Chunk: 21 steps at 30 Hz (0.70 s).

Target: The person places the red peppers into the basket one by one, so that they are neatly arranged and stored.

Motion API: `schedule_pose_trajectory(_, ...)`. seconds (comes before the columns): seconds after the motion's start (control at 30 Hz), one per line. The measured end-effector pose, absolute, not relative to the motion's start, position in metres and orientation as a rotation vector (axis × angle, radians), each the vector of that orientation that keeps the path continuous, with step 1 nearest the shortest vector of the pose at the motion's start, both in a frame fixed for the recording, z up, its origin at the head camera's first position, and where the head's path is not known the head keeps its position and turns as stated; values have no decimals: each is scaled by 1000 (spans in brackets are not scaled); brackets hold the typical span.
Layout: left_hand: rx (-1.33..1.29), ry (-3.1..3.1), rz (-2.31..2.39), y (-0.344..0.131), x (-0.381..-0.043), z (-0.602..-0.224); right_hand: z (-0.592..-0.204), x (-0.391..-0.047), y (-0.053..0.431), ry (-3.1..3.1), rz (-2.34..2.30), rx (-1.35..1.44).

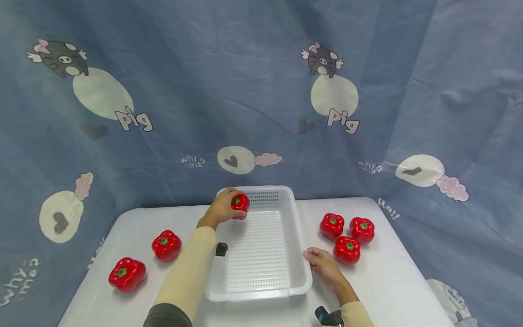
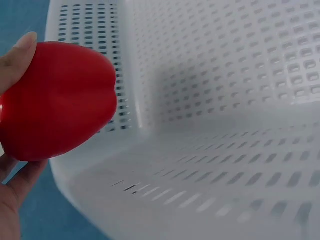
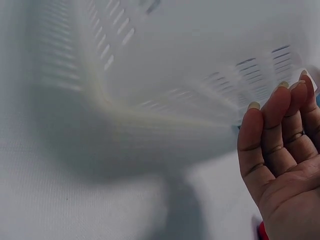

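A red bell pepper with a green stem is gripped by my left hand over the back left corner of the white plastic basket. In the left wrist view the thumb lies on one side of this pepper and fingers on the other, beside the basket's slotted wall. My right hand is at the basket's right rim, fingertips at the edge. The right wrist view shows its fingers side by side and slightly bent near the basket wall; the thumb is out of sight.
Left of the basket, two bell peppers, one farther back and one nearer, lie on the white table. Three more cluster on the right: a left one, a right one and a front one. A blue printed curtain hangs behind.
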<state>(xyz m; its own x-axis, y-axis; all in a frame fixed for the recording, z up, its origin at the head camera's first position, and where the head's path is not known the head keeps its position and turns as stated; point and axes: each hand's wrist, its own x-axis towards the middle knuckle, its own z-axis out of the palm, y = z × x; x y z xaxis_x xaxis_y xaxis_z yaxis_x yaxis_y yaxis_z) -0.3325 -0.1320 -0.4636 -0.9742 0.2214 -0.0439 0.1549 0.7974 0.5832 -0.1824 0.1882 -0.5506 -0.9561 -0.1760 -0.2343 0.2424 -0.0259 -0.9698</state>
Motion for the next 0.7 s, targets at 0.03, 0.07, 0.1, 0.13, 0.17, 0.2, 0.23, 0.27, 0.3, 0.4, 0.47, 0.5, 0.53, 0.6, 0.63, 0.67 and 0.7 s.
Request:
schedule_pose_trajectory(0.03, 299, 2879, 908, -131, -333, -465, -550, -183, 188, 1958, -2064, 70)
schedule_pose_trajectory(0.07, 295, 2884, 899, -131, -334, -467, -550, -183, 188, 1952, -2067, 71)
schedule_pose_trajectory(0.1, 295, 2891, 888, -130, -334, -469, -550, -183, 188, 1946, -2068, 74)
schedule_pose_trajectory(0.13, 295, 2900, 877, -129, -335, -471, -550, -183, 188, 1943, -2067, 77)
schedule_pose_trajectory(0.17, 288, 2907, 869, -129, -336, -473, -550, -183, 188, 1942, -2067, 74)
schedule_pose_trajectory(0.2, 273, 2912, 871, -128, -336, -475, -549, -183, 189, 1940, -2069, 78)
schedule_pose_trajectory(0.23, 265, 2915, 871, -128, -337, -476, -549, -184, 189, 1942, -2070, 83)
schedule_pose_trajectory(0.27, 251, 2915, 877, -127, -337, -478, -549, -184, 189, 1943, -2070, 89)
schedule_pose_trajectory(0.3, 242, 2916, 872, -127, -338, -479, -549, -184, 189, 1945, -2069, 93)
schedule_pose_trajectory(0.4, 177, 2897, 892, -126, -339, -482, -550, -185, 189, 1944, -2072, 92)
schedule_pose_trajectory(0.47, 150, 2882, 899, -126, -339, -485, -550, -185, 188, 1943, -2070, 82)
schedule_pose_trajectory(0.5, 147, 2877, 901, -126, -339, -487, -550, -185, 188, 1939, -2072, 75)
schedule_pose_trajectory(0.53, 146, 2868, 914, -126, -340, -488, -551, -185, 188, 1932, -2073, 68)
schedule_pose_trajectory(0.6, 169, 2861, 907, -126, -342, -493, -551, -185, 188, 1929, -2071, 53)
schedule_pose_trajectory(0.63, 186, 2861, 899, -125, -343, -495, -551, -185, 188, 1927, -2072, 44)
schedule_pose_trajectory(0.67, 198, 2860, 892, -125, -344, -496, -552, -185, 189, 1925, -2074, 34)
schedule_pose_trajectory(0.7, 210, 2864, 878, -125, -345, -497, -552, -186, 189, 1921, -2076, 29)
